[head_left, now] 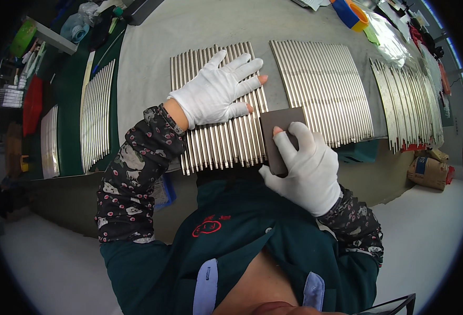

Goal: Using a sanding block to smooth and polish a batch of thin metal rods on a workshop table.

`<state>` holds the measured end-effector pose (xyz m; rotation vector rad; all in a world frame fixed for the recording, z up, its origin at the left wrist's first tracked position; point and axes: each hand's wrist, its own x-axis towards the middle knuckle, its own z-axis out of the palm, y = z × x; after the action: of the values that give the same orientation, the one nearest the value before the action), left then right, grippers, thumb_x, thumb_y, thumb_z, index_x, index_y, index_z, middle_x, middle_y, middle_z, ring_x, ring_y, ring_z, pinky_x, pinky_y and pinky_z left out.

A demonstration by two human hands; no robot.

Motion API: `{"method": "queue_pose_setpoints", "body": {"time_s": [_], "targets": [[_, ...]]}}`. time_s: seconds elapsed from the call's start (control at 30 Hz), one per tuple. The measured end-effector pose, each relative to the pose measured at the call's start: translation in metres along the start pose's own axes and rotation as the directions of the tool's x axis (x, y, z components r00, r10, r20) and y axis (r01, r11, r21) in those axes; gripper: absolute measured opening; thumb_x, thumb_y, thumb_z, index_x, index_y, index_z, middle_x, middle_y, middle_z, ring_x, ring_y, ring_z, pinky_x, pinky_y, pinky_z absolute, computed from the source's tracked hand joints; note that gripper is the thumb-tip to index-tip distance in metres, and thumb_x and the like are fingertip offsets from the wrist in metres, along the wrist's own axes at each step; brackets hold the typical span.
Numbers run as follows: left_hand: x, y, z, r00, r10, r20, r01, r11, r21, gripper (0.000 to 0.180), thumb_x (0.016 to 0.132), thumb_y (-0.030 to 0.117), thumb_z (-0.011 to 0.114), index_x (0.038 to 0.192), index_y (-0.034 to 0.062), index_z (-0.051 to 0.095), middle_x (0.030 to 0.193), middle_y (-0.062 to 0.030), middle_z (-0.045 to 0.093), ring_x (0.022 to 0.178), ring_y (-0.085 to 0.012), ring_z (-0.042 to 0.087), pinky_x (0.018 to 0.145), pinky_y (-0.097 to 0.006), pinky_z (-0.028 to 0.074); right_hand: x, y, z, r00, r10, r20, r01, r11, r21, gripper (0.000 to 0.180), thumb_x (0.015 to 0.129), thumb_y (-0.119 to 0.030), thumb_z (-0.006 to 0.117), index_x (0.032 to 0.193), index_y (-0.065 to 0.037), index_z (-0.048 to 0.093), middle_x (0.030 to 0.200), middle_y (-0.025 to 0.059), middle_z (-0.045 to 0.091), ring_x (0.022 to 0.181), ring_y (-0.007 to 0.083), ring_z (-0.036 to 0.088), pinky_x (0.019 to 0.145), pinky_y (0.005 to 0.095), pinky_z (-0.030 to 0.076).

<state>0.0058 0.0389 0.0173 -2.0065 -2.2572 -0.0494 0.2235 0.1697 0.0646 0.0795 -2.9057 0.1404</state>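
My left hand (218,92), in a white glove with some fingertips bare, lies flat with fingers spread on a row of shiny metal rods (223,142). The rods lie side by side, and their near ends reach the table's front edge. In my white-gloved right hand (310,170) is a dark grey rectangular block (278,123), gripped with the thumb on its face and the other fingers along its side. The block is at the right side of this row's near end; whether it touches the rods I cannot tell. A second row of metal rods (323,89) lies just right of it.
More rods lie at the far right (407,105) and on a green mat at the left (97,115). A blue and orange tape roll (349,14) is at the back right. A dark box (142,10) stands at the back left. A brown sack (428,172) sits low at the right.
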Motion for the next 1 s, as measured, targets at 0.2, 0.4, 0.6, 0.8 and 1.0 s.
{"method": "queue_pose_setpoints", "body": {"time_s": [0.2, 0.4, 0.6, 0.8, 1.0], "targets": [[0.0, -0.001, -0.001, 1.0, -0.006, 0.009, 0.006, 0.999, -0.031, 0.068, 0.094, 0.057, 0.037, 0.146, 0.0138, 0.037, 0.151, -0.0139, 0.034, 0.141, -0.0338, 0.029, 0.113, -0.056, 0.021, -0.018, 0.0, -0.015, 0.99, -0.023, 0.14, 0.017, 0.999, 0.042, 0.065, 0.057, -0.034, 0.082, 0.112, -0.007, 0.061, 0.111, 0.0087, 0.051, 0.086, 0.0244, 0.056, 0.066, 0.0353, 0.048], [0.0, -0.002, 0.004, 1.0, 0.003, -0.017, -0.004, 1.0, -0.031, 0.068, 0.093, 0.057, 0.039, 0.146, 0.0135, 0.037, 0.151, -0.0143, 0.034, 0.141, -0.0336, 0.029, 0.113, -0.056, 0.021, -0.009, -0.003, -0.008, 0.994, -0.008, 0.11, 0.008, 1.0, -0.005, 0.065, 0.057, -0.035, 0.082, 0.113, -0.007, 0.061, 0.11, 0.0091, 0.051, 0.084, 0.0235, 0.055, 0.066, 0.0334, 0.048], [0.001, -0.001, 0.001, 1.0, -0.002, -0.019, 0.002, 1.0, -0.018, 0.068, 0.093, 0.056, 0.04, 0.146, 0.0136, 0.037, 0.151, -0.0136, 0.034, 0.141, -0.0336, 0.029, 0.114, -0.056, 0.02, 0.012, 0.002, 0.0, 0.999, -0.043, -0.023, 0.042, 0.997, -0.063, 0.058, 0.063, -0.037, 0.077, 0.108, -0.004, 0.061, 0.096, 0.007, 0.05, 0.072, 0.0217, 0.054, 0.052, 0.0332, 0.047], [0.001, -0.001, 0.004, 1.0, -0.001, -0.017, 0.0, 1.0, -0.015, 0.069, 0.094, 0.058, 0.036, 0.146, 0.0136, 0.036, 0.151, -0.0141, 0.035, 0.14, -0.0341, 0.03, 0.113, -0.056, 0.022, -0.041, 0.011, -0.032, 0.971, -0.139, 0.196, 0.136, 0.99, 0.03, 0.069, 0.054, -0.043, 0.081, 0.112, -0.01, 0.062, 0.108, 0.0058, 0.048, 0.075, 0.0207, 0.05, 0.06, 0.0325, 0.045], [0.002, -0.003, 0.003, 1.0, 0.018, -0.015, -0.018, 1.0, 0.005, 0.068, 0.094, 0.058, 0.036, 0.146, 0.0133, 0.037, 0.151, -0.0144, 0.034, 0.14, -0.0341, 0.031, 0.113, -0.056, 0.022, -0.055, 0.046, -0.049, 0.991, 0.005, -0.136, -0.003, 1.0, 0.016, 0.077, 0.049, -0.028, 0.084, 0.119, -0.009, 0.058, 0.114, 0.012, 0.05, 0.084, 0.0258, 0.053, 0.068, 0.0371, 0.046]]}}
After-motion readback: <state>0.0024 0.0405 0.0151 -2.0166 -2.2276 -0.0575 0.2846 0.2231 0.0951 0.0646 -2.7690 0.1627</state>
